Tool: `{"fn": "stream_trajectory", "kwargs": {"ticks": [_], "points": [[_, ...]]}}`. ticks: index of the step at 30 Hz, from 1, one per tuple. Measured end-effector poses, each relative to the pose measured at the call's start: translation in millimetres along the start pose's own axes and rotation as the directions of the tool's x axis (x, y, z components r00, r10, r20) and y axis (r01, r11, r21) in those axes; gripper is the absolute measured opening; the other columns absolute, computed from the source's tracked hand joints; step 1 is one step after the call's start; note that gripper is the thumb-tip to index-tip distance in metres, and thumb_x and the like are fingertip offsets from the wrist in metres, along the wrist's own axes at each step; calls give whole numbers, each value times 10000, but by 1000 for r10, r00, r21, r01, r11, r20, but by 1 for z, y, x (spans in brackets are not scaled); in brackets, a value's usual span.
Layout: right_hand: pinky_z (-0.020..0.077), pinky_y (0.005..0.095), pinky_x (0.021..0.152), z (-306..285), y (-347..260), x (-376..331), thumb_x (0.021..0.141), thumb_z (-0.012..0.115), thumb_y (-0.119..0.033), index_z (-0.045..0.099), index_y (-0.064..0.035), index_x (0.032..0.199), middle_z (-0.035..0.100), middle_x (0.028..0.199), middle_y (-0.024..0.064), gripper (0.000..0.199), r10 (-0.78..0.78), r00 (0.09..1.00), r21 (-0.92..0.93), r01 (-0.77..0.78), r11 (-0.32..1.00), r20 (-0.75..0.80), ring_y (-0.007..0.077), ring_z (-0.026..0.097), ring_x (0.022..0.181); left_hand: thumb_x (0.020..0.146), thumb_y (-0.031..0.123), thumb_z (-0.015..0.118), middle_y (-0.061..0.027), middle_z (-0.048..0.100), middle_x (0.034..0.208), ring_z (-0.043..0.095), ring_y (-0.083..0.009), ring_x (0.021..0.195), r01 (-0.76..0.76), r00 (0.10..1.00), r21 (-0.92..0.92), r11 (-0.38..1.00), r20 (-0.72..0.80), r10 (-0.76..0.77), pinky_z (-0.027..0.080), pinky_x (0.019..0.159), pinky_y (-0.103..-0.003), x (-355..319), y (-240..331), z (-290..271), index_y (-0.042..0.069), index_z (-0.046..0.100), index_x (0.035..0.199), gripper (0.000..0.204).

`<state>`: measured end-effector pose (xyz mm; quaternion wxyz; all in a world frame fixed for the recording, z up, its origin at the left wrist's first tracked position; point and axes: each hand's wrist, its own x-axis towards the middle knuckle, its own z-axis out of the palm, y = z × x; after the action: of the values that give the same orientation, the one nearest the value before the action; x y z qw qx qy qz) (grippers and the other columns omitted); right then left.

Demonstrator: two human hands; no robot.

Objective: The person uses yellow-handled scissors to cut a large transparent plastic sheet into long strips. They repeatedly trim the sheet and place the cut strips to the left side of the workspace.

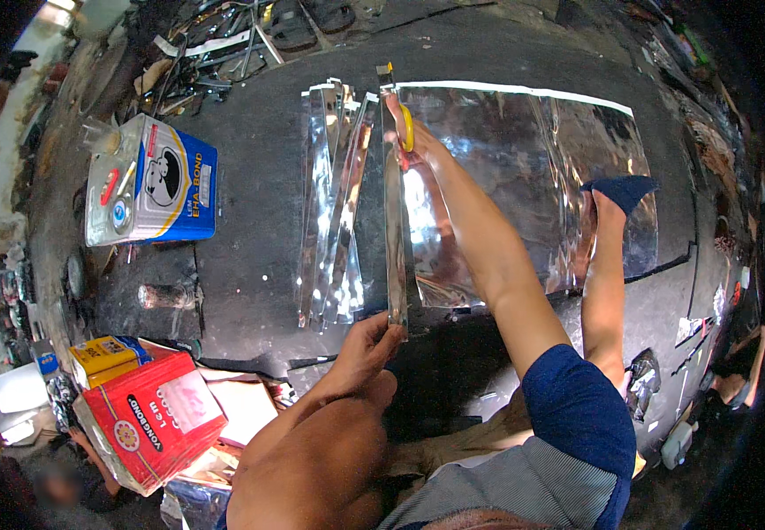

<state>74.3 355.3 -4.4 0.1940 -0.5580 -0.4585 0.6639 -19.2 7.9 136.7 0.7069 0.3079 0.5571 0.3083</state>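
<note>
My left hand (pixel 372 346) is closed on the near end of a long narrow metal bar (pixel 396 238), with thumb and fingers pinching it. The bar runs away from me along the left edge of a shiny silver sheet (pixel 497 177). Near the bar's far end, my right hand (pixel 402 141) is closed around a tool with a yellow curved handle (pixel 408 129); its working end is hard to make out. Several cut silver strips (pixel 347 212) lie loosely overlapped left of the bar. A bare limb with a dark blue covering (pixel 623 191) at its end rests on the sheet's right part.
A blue and white can (pixel 179 190) stands at left, with small items on its top. Nearer are a red can (pixel 155 424) and a yellow can (pixel 104 355). A jar (pixel 167 296) lies between. Tangled scraps (pixel 241 49) pile at the far left. Another person's arm (pixel 758 362) shows at far right.
</note>
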Motion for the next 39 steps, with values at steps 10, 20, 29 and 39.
{"fn": "stream_trajectory", "kwargs": {"ticks": [10, 20, 29, 39], "points": [[429, 294, 380, -5, -2, -27, 639, 311, -923, 539, -12, 681, 471, 482, 49, 940, 50, 994, 2, -50, 999, -92, 175, 515, 394, 861, 290, 619, -103, 564, 736, 508, -223, 585, 70, 778, 809, 584, -411, 476, 410, 562, -344, 18, -71, -70, 12, 547, 956, 302], [447, 294, 416, -16, 108, -257, 817, 278, -775, 506, -74, 749, 471, 516, 33, 740, 120, 988, 367, -146, 918, 93, 157, 506, 420, 736, 216, 743, -103, 619, 718, 596, -170, 640, 64, 949, 231, 971, -316, 12, 484, 575, -321, 153, -138, -11, -28, 592, 907, 335], [462, 291, 448, 6, 186, -449, 765, 398, -777, 544, -39, 871, 526, 596, 43, 760, 340, 887, 423, -451, 786, 314, 173, 552, 477, 718, -9, 648, -41, 593, 655, 510, -113, 547, 95, 939, -175, 980, -311, -147, 396, 493, -245, 122, -88, 27, -4, 656, 788, 70], [470, 293, 545, 38, 203, -435, 653, 344, -892, 538, 17, 886, 519, 627, 51, 959, 418, 851, 193, -490, 850, 319, 157, 549, 543, 739, 46, 662, -40, 592, 611, 525, -124, 528, 74, 942, -7, 997, -328, -72, 409, 495, -264, 136, -90, 23, 7, 634, 665, 88]]}}
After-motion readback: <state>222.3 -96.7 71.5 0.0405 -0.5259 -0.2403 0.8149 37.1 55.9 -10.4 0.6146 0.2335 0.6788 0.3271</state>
